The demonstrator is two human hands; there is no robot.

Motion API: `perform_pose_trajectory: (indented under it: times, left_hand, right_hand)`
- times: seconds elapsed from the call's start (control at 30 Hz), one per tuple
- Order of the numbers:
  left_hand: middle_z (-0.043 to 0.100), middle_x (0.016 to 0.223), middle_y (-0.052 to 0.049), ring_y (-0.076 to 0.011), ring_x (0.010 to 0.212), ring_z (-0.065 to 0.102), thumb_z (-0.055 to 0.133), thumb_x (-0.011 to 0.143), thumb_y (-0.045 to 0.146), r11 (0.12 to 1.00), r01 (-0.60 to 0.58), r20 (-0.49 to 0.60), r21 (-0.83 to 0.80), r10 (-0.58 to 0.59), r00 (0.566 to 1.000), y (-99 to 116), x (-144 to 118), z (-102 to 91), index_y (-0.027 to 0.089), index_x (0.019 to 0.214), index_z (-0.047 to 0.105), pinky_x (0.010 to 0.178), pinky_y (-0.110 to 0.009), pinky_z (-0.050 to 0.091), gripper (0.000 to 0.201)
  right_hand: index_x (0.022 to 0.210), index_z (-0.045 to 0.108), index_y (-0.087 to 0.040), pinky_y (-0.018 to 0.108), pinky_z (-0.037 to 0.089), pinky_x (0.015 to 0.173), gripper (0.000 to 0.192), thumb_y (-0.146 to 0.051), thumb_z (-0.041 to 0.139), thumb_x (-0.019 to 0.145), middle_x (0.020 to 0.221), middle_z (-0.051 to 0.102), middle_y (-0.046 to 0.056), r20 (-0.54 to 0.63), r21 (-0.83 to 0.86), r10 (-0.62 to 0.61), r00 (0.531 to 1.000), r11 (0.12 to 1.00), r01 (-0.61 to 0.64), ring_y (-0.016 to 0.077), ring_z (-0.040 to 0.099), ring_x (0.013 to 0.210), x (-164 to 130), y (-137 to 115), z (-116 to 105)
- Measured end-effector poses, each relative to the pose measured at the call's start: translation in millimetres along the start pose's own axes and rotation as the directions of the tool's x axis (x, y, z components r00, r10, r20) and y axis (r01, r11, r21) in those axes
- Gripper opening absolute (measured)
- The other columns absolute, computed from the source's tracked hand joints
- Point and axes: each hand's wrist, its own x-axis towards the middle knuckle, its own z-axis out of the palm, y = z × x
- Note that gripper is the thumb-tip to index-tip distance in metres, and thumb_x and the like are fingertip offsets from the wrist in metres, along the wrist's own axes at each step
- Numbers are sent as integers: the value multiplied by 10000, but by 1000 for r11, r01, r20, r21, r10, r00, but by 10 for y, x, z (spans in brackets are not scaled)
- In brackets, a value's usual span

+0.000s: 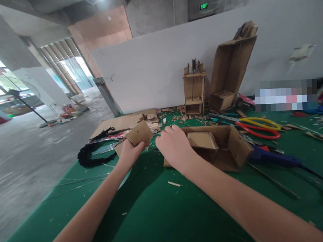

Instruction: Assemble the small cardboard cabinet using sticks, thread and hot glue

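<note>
1. We are holding one small cardboard piece in our left hand, fingers closed around its lower edge, just left of the open cardboard box.
2. Our right hand is curling into a loose fist at the box's left end; we cannot tell whether it is gripping anything.
3. Behind the box, two cardboard models are standing against the white wall: one small tower and one taller leaning structure.
4. One pair of red-and-yellow scissors is lying right of the box, on the green table.
5. One black cord is coiling far left of the box.
</note>
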Motion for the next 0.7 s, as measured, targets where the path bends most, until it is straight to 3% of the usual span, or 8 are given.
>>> perform_pose_trajectory:
  times: [0.13,0.33,0.7]
  left_hand:
    - [660,1089,-83,-265,1027,605,534,694,202,989,-109,122,100,96,988,32,-15,-98,115,1142,572,919,-400,470,458]
    - [502,1342,-80,-237,1216,488,506,744,169,900,-365,273,238,298,914,61,-37,-98,164,1315,445,1054,-368,345,574]
    - [530,1320,-77,-274,1195,510,514,703,141,884,-363,309,296,271,912,26,-88,-47,222,1328,439,1025,-435,371,636]
  right_hand:
    - [733,652,-139,332,363,657,158,-21,548,753,738,671,89,9,28,2,1000,1000,-2,224,608,768,-7,38,19]
    - [819,626,-132,306,381,566,206,-24,451,809,768,654,83,57,108,44,997,993,-50,215,629,706,-19,72,13]
    - [819,612,-131,303,417,564,175,-41,463,801,798,638,90,39,128,81,996,988,-85,219,627,723,-35,63,17]
